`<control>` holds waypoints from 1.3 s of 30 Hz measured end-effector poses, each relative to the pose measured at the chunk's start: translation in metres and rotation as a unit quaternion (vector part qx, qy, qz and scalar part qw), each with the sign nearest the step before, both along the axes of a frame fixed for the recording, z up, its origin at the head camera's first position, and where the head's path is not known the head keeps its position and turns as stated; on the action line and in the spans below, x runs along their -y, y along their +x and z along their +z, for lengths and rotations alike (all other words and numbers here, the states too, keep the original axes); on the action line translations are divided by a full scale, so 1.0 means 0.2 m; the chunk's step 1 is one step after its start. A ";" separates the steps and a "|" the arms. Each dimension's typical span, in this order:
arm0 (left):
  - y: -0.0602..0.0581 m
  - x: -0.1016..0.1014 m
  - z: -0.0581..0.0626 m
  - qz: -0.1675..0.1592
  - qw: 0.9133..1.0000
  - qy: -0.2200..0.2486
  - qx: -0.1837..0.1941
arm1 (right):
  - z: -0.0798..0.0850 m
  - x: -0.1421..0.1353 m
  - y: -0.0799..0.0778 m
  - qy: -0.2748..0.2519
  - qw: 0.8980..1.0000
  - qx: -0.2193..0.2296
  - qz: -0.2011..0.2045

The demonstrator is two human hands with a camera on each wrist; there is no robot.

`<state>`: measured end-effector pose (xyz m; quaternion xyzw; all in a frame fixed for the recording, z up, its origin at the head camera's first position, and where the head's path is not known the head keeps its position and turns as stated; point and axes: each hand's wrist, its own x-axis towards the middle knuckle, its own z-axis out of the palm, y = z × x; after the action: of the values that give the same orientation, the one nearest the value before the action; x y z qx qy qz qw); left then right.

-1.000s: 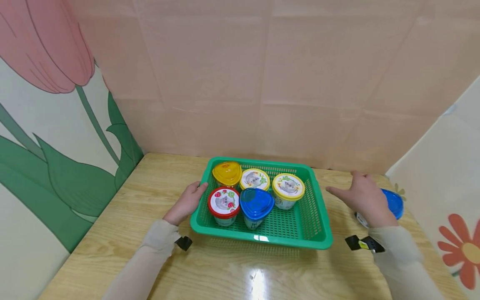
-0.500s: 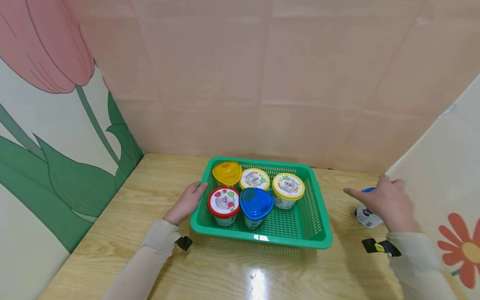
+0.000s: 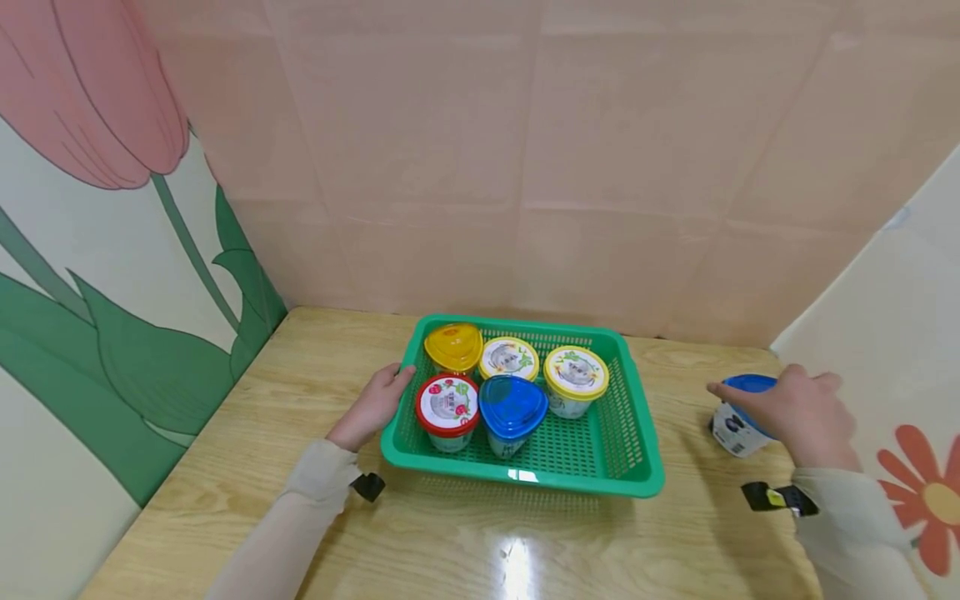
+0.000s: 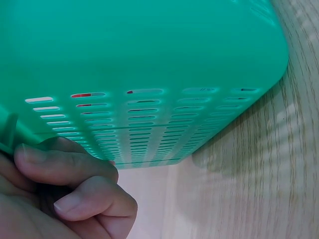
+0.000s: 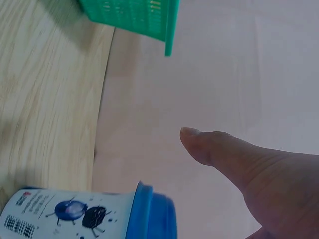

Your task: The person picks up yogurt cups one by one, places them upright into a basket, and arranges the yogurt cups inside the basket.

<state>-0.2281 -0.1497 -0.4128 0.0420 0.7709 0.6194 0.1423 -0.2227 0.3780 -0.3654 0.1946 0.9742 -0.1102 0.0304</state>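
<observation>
My left hand (image 3: pixel 373 407) grips the left rim of a green plastic basket (image 3: pixel 645 442); in the left wrist view its curled fingers (image 4: pixel 94 194) lie against the slotted side. In the basket stand a red-lidded cup (image 3: pixel 447 403), a cup with a blue domed lid (image 3: pixel 513 408), one with a yellow domed lid (image 3: pixel 454 347), and two yellow-rimmed cups (image 3: pixel 576 372). My right hand (image 3: pixel 806 417) hovers at a blue-lidded yogurt-style cup (image 3: pixel 738 429) printed with blue fruit figures, right of the basket. In the right wrist view its thumb is extended, apart from the cup's lid (image 5: pixel 157 214).
Everything stands on a wood-grain table (image 3: pixel 450 550). A pinkish covered wall (image 3: pixel 525 167) rises behind it. Painted walls flank it, with a tulip (image 3: pixel 97 92) on the left and a red flower (image 3: pixel 930 504) on the right.
My right hand has moved right and slightly toward me, uncovering more of the blue-lidded cup beside the basket. The left hand, the basket and its cups have stayed put.
</observation>
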 end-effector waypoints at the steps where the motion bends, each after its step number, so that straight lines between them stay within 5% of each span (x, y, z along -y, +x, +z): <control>1: 0.00 0.00 0.00 0.001 1.000 0.000 -0.001 | 0.00 -0.01 0.00 0.000 1.000 0.004 -0.004; 12: 0.00 0.00 -0.01 0.004 1.000 0.001 -0.002 | -0.03 -0.07 -0.02 0.011 0.997 0.072 -0.029; 19: -0.05 0.01 -0.14 0.036 0.999 -0.017 -0.030 | -0.04 -0.09 -0.03 0.014 0.996 0.082 -0.034; 25: -0.06 0.01 -0.14 0.048 0.996 -0.044 -0.055 | -0.04 -0.09 -0.03 0.012 0.996 0.081 -0.033; 33: -0.06 0.00 -0.12 0.076 0.975 -0.178 -0.108 | -0.04 -0.09 -0.02 0.008 0.997 0.070 -0.033; 39: -0.07 0.00 -0.11 0.076 0.964 -0.217 -0.130 | -0.05 -0.09 -0.02 0.005 0.997 0.068 -0.036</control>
<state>-0.2413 -0.1504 -0.4343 0.0316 0.8996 0.4356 -0.0015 -0.2259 0.3966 -0.3752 0.2364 0.9629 -0.0926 0.0919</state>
